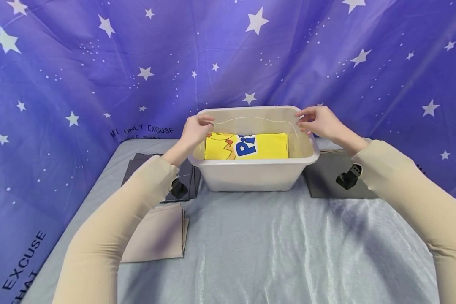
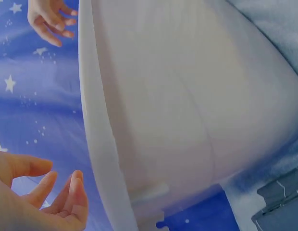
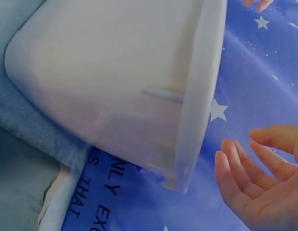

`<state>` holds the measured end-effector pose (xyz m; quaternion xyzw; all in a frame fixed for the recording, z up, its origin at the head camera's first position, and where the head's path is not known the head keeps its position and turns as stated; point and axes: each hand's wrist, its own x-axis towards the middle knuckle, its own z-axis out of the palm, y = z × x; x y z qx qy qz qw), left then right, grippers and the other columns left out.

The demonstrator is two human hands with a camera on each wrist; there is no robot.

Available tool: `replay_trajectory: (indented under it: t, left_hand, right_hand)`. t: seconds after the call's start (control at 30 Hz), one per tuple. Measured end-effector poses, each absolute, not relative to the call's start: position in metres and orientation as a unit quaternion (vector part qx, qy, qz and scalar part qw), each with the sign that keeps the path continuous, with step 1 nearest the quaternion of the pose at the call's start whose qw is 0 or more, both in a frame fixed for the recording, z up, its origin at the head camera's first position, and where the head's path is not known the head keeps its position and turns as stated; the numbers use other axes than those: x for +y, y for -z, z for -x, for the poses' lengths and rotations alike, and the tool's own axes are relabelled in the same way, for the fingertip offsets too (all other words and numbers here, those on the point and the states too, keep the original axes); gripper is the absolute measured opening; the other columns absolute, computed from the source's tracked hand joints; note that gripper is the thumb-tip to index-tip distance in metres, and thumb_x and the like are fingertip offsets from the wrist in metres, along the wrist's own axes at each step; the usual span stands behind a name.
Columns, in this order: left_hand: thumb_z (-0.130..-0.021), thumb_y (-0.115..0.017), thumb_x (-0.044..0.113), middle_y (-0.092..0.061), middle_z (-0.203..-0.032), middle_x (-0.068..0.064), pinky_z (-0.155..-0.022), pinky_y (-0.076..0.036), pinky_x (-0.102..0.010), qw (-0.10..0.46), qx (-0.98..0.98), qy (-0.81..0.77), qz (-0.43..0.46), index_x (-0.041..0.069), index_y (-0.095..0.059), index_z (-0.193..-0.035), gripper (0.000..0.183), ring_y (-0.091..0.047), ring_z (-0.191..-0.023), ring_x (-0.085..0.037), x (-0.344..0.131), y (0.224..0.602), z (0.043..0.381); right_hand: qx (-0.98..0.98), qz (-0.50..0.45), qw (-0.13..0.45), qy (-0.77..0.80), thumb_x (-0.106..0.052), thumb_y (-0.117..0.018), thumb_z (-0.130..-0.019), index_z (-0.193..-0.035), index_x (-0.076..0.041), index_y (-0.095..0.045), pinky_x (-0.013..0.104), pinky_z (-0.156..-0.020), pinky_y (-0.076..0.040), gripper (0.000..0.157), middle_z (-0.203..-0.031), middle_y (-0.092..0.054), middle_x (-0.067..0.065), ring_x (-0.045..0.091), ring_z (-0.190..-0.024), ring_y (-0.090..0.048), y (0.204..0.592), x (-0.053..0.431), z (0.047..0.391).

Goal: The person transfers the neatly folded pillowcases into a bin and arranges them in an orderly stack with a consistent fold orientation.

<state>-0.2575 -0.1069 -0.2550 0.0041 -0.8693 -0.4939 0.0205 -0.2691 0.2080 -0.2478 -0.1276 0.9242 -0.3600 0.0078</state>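
Observation:
A white plastic bin (image 1: 251, 176) stands at the back of the table, a folded yellow cloth (image 1: 267, 145) with blue lettering lying inside it. Over the bin's left end is my left hand (image 1: 196, 128), fingers loosely bent and holding nothing. My right hand (image 1: 319, 120) is over the right end in much the same pose, also holding nothing. Both wrist views show a gap between the fingers and the bin's rim (image 2: 93, 125). In the left wrist view the right hand (image 2: 49, 21) appears beyond the rim.
Left of the bin lies a dark folded cloth (image 1: 191, 185) with thin lines, and nearer is a beige folded cloth (image 1: 156, 236). A dark grey-green folded cloth (image 1: 323, 181) lies to the right. Behind hangs a purple star-patterned curtain (image 1: 228, 50). Grey-blue fabric (image 1: 243, 245) covers the table.

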Motion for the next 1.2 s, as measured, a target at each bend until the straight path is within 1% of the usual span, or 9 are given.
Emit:
replay_trajectory:
  t: [0.13, 0.23, 0.37, 0.57, 0.67, 0.8, 0.97, 1.1, 1.2]
  left_hand:
    - [-0.085, -0.049, 0.006, -0.06, -0.109, -0.015, -0.078, -0.048, -0.03, 0.026, -0.874, 0.485, 0.014, 0.003, -0.057, -0.114, 0.031, -0.057, -0.094, -0.026, -0.104, 0.257, 0.251]
    - [-0.085, -0.05, 0.008, -0.06, -0.108, -0.013, -0.077, -0.047, -0.031, 0.033, -0.879, 0.474, 0.03, 0.005, -0.058, -0.114, 0.03, -0.057, -0.093, -0.024, -0.103, 0.258, 0.246]
    - [-0.086, -0.051, 0.009, -0.061, -0.105, -0.012, -0.075, -0.046, -0.031, 0.052, -0.881, 0.468, 0.055, 0.005, -0.058, -0.113, 0.029, -0.055, -0.09, -0.024, -0.101, 0.258, 0.238]
    - [-0.086, -0.05, 0.01, -0.062, -0.105, -0.01, -0.077, -0.043, -0.031, 0.075, -0.882, 0.459, 0.075, 0.007, -0.059, -0.113, 0.029, -0.054, -0.089, -0.023, -0.099, 0.259, 0.226]
    - [-0.085, -0.051, 0.01, -0.062, -0.105, -0.009, -0.077, -0.043, -0.031, 0.083, -0.877, 0.466, 0.082, 0.008, -0.059, -0.113, 0.029, -0.054, -0.088, -0.022, -0.099, 0.261, 0.221]
    - [-0.083, -0.05, 0.006, -0.063, -0.103, -0.009, -0.076, -0.043, -0.028, 0.104, -0.867, 0.477, 0.103, 0.006, -0.06, -0.111, 0.03, -0.055, -0.085, -0.021, -0.097, 0.264, 0.215]
    - [-0.081, -0.051, 0.003, -0.063, -0.102, -0.01, -0.071, -0.043, -0.025, 0.143, -0.843, 0.502, 0.132, 0.003, -0.061, -0.108, 0.029, -0.056, -0.08, -0.02, -0.094, 0.269, 0.204]
    - [-0.081, -0.052, 0.003, -0.062, -0.104, -0.011, -0.07, -0.043, -0.027, 0.165, -0.83, 0.513, 0.146, 0.002, -0.06, -0.107, 0.027, -0.056, -0.082, -0.02, -0.09, 0.273, 0.196]
    - [-0.081, -0.053, 0.001, -0.062, -0.103, -0.011, -0.071, -0.045, -0.029, 0.181, -0.823, 0.517, 0.152, 0.0, -0.06, -0.107, 0.027, -0.057, -0.083, -0.021, -0.087, 0.277, 0.19]
  right_hand:
    - [0.924, 0.137, -0.004, 0.357, -0.012, -0.055, -0.086, -0.114, 0.004, -0.054, 0.026, -0.059, -0.05, 0.032, -0.099, -0.059, 0.024, 0.017, -0.069, -0.059, 0.249, 0.211, 0.261]
    - [0.921, 0.145, -0.019, 0.36, -0.014, -0.057, -0.085, -0.114, 0.004, -0.055, 0.023, -0.059, -0.05, 0.034, -0.099, -0.059, 0.024, 0.013, -0.068, -0.059, 0.25, 0.215, 0.255]
    - [0.913, 0.153, -0.042, 0.376, -0.015, -0.058, -0.085, -0.112, 0.005, -0.056, 0.019, -0.058, -0.049, 0.033, -0.097, -0.06, 0.024, 0.007, -0.066, -0.059, 0.252, 0.218, 0.249]
    - [0.907, 0.153, -0.069, 0.386, -0.014, -0.058, -0.084, -0.109, 0.004, -0.058, 0.012, -0.06, -0.045, 0.03, -0.095, -0.061, 0.023, -0.002, -0.066, -0.057, 0.257, 0.223, 0.239]
    - [0.905, 0.149, -0.079, 0.39, -0.013, -0.058, -0.084, -0.108, 0.003, -0.058, 0.009, -0.061, -0.042, 0.029, -0.095, -0.062, 0.02, -0.006, -0.069, -0.055, 0.259, 0.225, 0.234]
    - [0.905, 0.144, -0.091, 0.391, -0.013, -0.058, -0.083, -0.107, 0.001, -0.059, 0.009, -0.061, -0.041, 0.027, -0.09, -0.065, 0.008, -0.009, -0.071, -0.054, 0.261, 0.227, 0.226]
    - [0.902, 0.148, -0.109, 0.391, -0.016, -0.059, -0.084, -0.109, 0.0, -0.059, 0.009, -0.06, -0.041, 0.03, -0.085, -0.064, -0.009, -0.012, -0.071, -0.053, 0.262, 0.232, 0.216]
    - [0.897, 0.15, -0.124, 0.397, -0.015, -0.059, -0.084, -0.109, -0.001, -0.059, 0.008, -0.061, -0.04, 0.029, -0.083, -0.059, -0.024, -0.012, -0.072, -0.052, 0.264, 0.236, 0.208]
    - [0.893, 0.149, -0.129, 0.405, -0.014, -0.059, -0.084, -0.109, -0.004, -0.059, 0.009, -0.061, -0.04, 0.027, -0.084, -0.056, -0.029, -0.011, -0.073, -0.053, 0.267, 0.239, 0.203]
